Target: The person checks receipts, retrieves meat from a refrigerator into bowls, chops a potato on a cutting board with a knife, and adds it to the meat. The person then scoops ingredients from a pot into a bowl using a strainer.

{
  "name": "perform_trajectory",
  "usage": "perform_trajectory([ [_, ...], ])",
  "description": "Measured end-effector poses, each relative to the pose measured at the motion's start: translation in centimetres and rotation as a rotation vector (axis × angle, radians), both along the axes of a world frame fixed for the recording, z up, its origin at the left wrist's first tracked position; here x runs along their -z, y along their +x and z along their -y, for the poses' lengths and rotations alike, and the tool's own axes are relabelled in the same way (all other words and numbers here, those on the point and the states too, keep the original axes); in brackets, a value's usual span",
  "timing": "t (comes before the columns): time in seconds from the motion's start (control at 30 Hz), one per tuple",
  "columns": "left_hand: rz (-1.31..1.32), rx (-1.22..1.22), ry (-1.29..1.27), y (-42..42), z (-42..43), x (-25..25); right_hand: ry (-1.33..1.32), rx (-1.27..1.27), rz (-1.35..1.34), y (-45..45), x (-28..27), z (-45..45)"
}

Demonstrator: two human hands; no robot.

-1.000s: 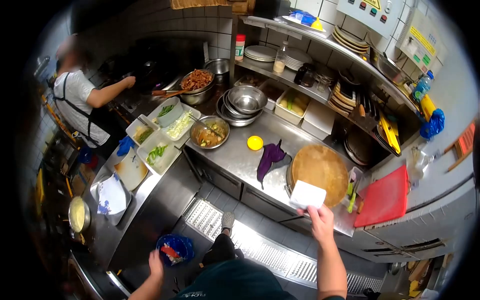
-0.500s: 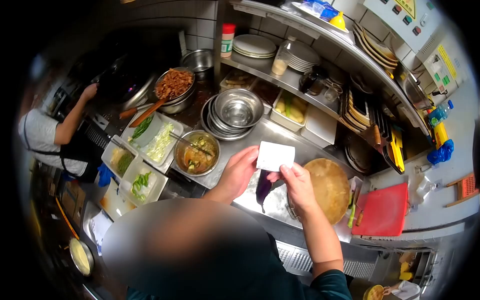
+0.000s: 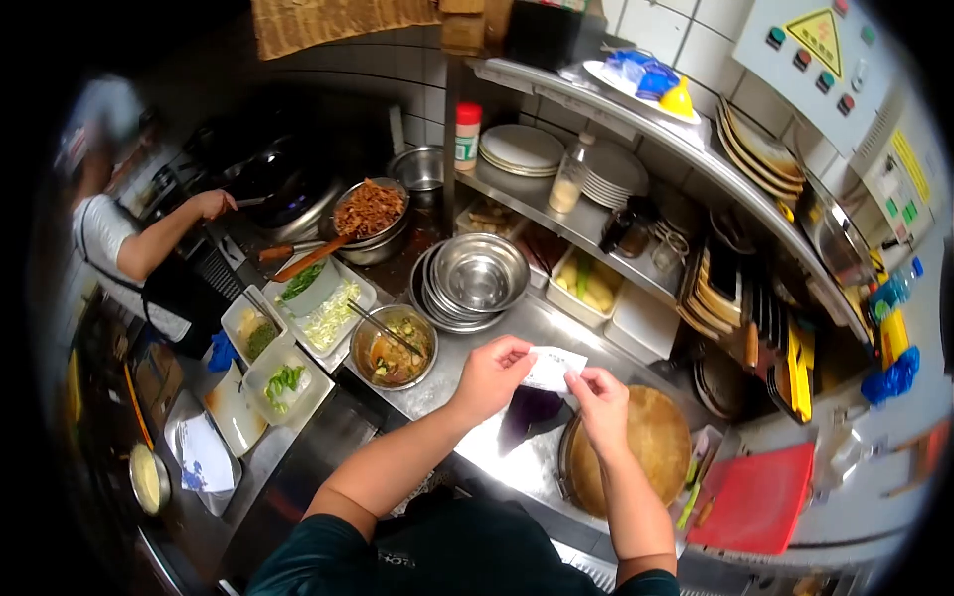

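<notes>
Fingers (image 3: 514,348) of L hand (image 3: 487,385) are closed on L edge of paper slip (image 3: 554,369); slip's held up betw. both hands, R edge pinched by R hand (image 3: 604,402), w/ round board (image 3: 651,452) seen just beyond.

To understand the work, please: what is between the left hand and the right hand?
A paper, held by both the left hand and right hand; the head view shows it.
</notes>
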State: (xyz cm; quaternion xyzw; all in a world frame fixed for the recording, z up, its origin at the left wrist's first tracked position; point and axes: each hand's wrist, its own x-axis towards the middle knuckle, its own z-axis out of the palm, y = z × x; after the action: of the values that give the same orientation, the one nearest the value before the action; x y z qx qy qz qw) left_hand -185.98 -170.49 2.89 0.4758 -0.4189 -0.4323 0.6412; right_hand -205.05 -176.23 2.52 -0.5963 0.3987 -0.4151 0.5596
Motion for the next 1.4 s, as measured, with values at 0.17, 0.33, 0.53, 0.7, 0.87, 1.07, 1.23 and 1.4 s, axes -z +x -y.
perform_trajectory([
  [0.17, -0.126, -0.153, -0.058, -2.3, 0.6, -0.9, -0.129, 0.020, -0.004, 0.2, -1.4, 1.5],
  [0.33, -0.503, -0.126, -0.078, -2.2, 1.8, 0.7, -0.124, -0.110, 0.012, 1.9, -2.8, 3.8],
  [0.53, -0.486, -0.277, -0.053, 2.2, 2.0, 1.7, -0.189, -0.065, 0.192, 8.0, -7.2, 10.8],
  [0.7, -0.425, -0.306, 0.075, 5.9, 2.4, 3.5, -0.191, 0.171, 0.676, 13.2, -10.5, 23.6],
  [0.87, -0.381, -0.255, 0.141, 9.7, 2.9, 5.6, -0.430, 0.206, 0.618, 15.6, -12.9, 30.0],
  [1.07, -0.440, -0.249, 0.177, 13.1, 4.1, 8.3, -0.444, 0.181, 0.492, 15.1, -12.7, 33.0],
  [1.23, -0.450, -0.212, 0.215, 13.5, 5.0, 8.7, -0.470, 0.226, 0.431, 15.5, -12.7, 33.4],
  [1.4, -0.522, -0.165, 0.204, 13.3, 5.0, 9.1, -0.498, 0.220, 0.418, 15.5, -13.2, 34.1],
])
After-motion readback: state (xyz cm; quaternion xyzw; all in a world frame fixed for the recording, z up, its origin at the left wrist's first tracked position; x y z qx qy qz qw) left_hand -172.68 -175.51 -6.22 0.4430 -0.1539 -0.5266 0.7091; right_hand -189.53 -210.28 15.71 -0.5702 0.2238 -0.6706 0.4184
